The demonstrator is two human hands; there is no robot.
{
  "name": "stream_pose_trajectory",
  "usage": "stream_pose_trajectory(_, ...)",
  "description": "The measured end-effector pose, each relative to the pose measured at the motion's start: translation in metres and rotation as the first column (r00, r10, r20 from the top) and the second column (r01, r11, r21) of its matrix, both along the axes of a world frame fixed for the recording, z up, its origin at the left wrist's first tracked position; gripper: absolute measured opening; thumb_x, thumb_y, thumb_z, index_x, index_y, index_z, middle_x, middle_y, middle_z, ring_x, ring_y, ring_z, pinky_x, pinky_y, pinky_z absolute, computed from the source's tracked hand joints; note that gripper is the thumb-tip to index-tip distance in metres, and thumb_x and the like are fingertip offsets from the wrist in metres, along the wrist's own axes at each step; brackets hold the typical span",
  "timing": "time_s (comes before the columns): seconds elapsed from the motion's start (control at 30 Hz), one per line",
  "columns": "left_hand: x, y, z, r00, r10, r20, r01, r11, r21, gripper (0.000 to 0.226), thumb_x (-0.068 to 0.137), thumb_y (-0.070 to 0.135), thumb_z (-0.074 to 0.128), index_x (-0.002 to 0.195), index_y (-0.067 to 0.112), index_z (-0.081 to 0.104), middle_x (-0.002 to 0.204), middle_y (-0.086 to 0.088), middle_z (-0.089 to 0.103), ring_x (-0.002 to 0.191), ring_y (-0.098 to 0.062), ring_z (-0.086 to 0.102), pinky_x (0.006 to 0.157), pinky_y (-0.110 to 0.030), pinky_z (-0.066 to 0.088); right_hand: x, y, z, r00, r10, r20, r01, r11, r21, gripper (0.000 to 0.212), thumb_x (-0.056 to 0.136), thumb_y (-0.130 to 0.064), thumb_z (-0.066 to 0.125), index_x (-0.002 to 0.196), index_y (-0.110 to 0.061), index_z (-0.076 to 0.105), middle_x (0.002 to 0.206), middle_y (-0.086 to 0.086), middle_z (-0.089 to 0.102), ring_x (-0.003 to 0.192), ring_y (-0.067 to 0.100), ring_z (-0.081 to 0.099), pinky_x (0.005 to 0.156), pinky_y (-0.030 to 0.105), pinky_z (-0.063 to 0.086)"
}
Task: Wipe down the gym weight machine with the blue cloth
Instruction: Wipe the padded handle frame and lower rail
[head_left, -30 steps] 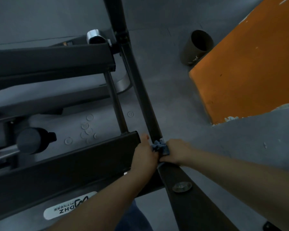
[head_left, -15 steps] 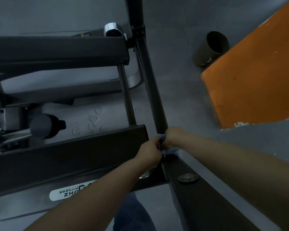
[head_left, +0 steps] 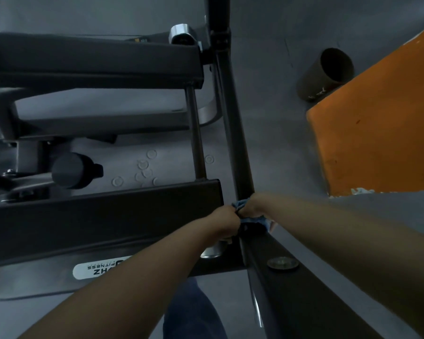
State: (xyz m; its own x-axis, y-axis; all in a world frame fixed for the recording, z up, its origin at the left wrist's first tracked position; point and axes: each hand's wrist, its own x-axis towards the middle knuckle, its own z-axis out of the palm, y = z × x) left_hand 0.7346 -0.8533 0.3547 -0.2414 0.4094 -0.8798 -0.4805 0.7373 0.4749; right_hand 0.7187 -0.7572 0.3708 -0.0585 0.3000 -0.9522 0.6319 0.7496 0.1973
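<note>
Two hands meet on one blue cloth (head_left: pixel 252 217). The right hand (head_left: pixel 253 204) curls around it and presses it onto the machine's dark slanted bar (head_left: pixel 235 133), where that bar meets the thick lower beam (head_left: pixel 304 289). The left hand (head_left: pixel 224 220) pinches the same cloth from the other side. One round bolt (head_left: pixel 282 263) sits on the beam. One orange board (head_left: pixel 382 123) and one dark tube (head_left: pixel 326 74) lie on the floor, well apart.

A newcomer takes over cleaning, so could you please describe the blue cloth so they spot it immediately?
Follow the dark slanted frame bar of the weight machine down to where both hands meet. The blue cloth is bunched there between left hand and right hand, the only blue, crumpled thing.
</note>
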Motion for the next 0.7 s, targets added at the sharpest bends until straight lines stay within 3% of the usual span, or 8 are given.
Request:
stream_pose_trajectory(0.13,0.0,0.004,0.001,1.0,0.011,0.004,-0.011,0.999,0.04,0.033,0.097,0.008,0.037,0.129,0.009,0.046,0.11,-0.014,0.058,0.094,-0.023,0.057,0.084,-0.033,0.048,0.003,-0.001,-0.016,0.988,0.137,-0.071,-0.137,0.991,0.008,0.054,0.101,-0.03,0.036,0.149,-0.014,0.015,0.153,0.012,0.022,0.137,0.028,0.031,0.109,0.037,0.029)
stream_pose_trajectory(0.23,-0.002,0.007,0.004,0.998,-0.019,-0.052,0.022,0.998,0.057,0.037,0.098,0.009,0.038,0.134,0.01,0.045,0.128,-0.016,0.053,0.115,-0.029,0.053,0.1,-0.036,0.041,0.007,0.013,-0.022,0.986,0.077,-0.151,-0.083,0.996,-0.039,0.067,0.093,-0.016,0.056,0.148,-0.009,0.019,0.155,0.012,0.017,0.142,0.028,0.021,0.111,0.038,0.025)
stream_pose_trajectory(0.3,-0.004,0.007,0.007,0.997,-0.027,-0.066,0.032,0.996,0.078,0.04,0.096,0.006,0.039,0.136,0.013,0.044,0.131,-0.014,0.051,0.119,-0.027,0.051,0.104,-0.036,0.041,0.013,0.019,-0.007,0.966,-0.191,-0.172,0.179,0.981,-0.08,0.048,0.095,-0.016,0.052,0.139,-0.002,0.039,0.144,0.018,0.04,0.129,0.031,0.044,0.099,0.037,0.041)
stream_pose_trajectory(0.37,-0.006,0.005,0.007,0.996,-0.014,-0.083,0.021,0.996,0.089,0.045,0.096,0.004,0.041,0.14,0.016,0.039,0.135,-0.013,0.048,0.12,-0.026,0.05,0.103,-0.034,0.042,0.017,0.023,0.002,0.948,-0.265,-0.176,0.245,0.961,-0.129,0.037,0.097,-0.01,0.046,0.132,0.005,0.046,0.127,0.019,0.056,0.103,0.026,0.06,0.093,0.036,0.046)
stream_pose_trajectory(0.47,-0.011,0.004,0.004,0.99,-0.056,-0.132,0.069,0.993,0.092,0.059,0.095,0.005,0.045,0.147,0.021,0.024,0.141,-0.013,0.042,0.123,-0.026,0.047,0.097,-0.028,0.04,0.021,0.027,0.008,0.968,-0.226,-0.106,0.189,0.943,-0.275,0.037,0.097,0.0,0.042,0.133,0.009,0.042,0.103,0.001,0.054,0.087,0.019,0.055,0.085,0.023,0.048)
stream_pose_trajectory(0.57,-0.014,0.003,0.002,0.986,-0.111,-0.125,0.123,0.988,0.094,0.062,0.093,0.003,0.046,0.147,0.024,0.025,0.141,-0.012,0.043,0.124,-0.026,0.047,0.1,-0.029,0.04,0.019,0.026,0.011,0.983,-0.167,-0.082,0.147,0.968,-0.205,0.008,0.094,-0.015,0.055,0.091,-0.008,0.054,0.077,0.005,0.054,0.066,0.015,0.052,0.058,0.023,0.047)
stream_pose_trajectory(0.63,-0.015,0.004,0.001,0.98,-0.151,-0.127,0.161,0.984,0.077,0.058,0.093,0.004,0.047,0.145,0.022,0.03,0.136,-0.012,0.047,0.118,-0.025,0.051,0.096,-0.031,0.044,0.013,0.023,0.009,0.993,-0.109,-0.053,0.099,0.981,-0.168,0.015,0.092,-0.02,0.058,0.084,-0.01,0.05,0.079,0.009,0.056,0.068,0.018,0.054,0.064,0.027,0.048)
stream_pose_trajectory(0.7,-0.014,0.005,-0.001,0.983,-0.153,-0.102,0.159,0.986,0.05,0.052,0.093,0.005,0.047,0.141,0.02,0.035,0.121,-0.012,0.054,0.1,-0.022,0.057,0.079,-0.027,0.049,0.007,0.014,0.001,0.999,0.024,-0.024,-0.027,0.991,-0.133,0.026,0.093,-0.027,0.056,0.107,-0.005,0.052,0.105,0.015,0.059,0.092,0.026,0.06,0.083,0.034,0.05)
